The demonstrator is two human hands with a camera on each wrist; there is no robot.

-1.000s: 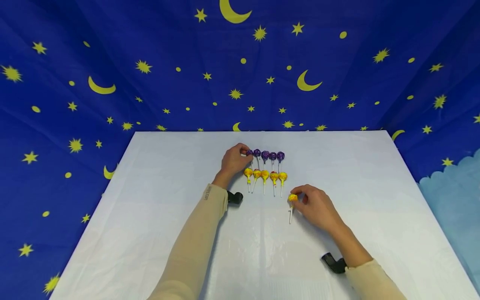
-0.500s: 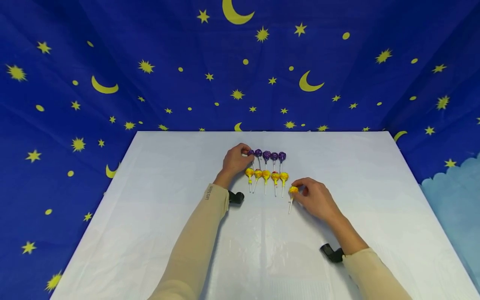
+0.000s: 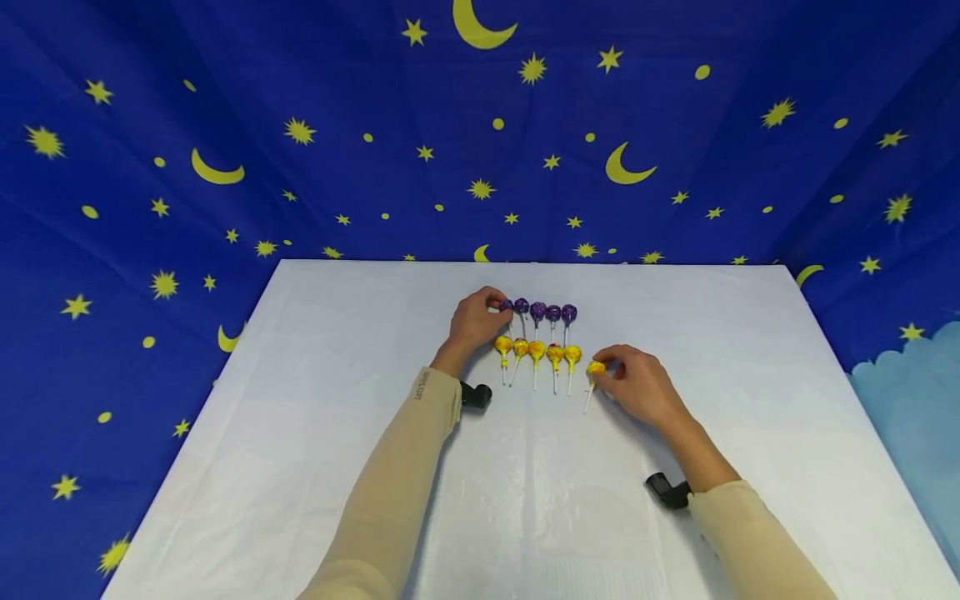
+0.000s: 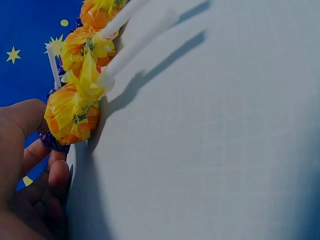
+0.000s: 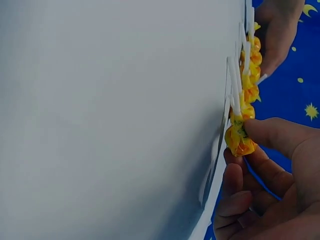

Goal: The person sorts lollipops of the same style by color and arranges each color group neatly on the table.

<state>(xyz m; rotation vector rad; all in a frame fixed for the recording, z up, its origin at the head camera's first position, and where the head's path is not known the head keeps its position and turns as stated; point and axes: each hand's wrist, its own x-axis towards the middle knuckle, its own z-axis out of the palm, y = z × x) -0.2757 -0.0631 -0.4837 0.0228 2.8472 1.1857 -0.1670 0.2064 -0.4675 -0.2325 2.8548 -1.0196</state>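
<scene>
My left hand pinches the head of the leftmost purple lollipop, at the end of a back row of purple-wrapped lollipops. In front of them lies a row of yellow-wrapped lollipops, sticks toward me. Thumb and fingers of my right hand pinch the head of another yellow lollipop, just right of that front row, its stick slanting toward me. In the left wrist view, a yellow lollipop partly hides the purple one at my fingertips.
White sheeting covers the table. A blue cloth with yellow stars and moons hangs behind and at the sides. Black curved wrist pieces stick out near both sleeves.
My right hand has moved away from me with the yellow lollipop, up beside the right end of the yellow row. The left hand keeps its hold on the purple lollipop.
</scene>
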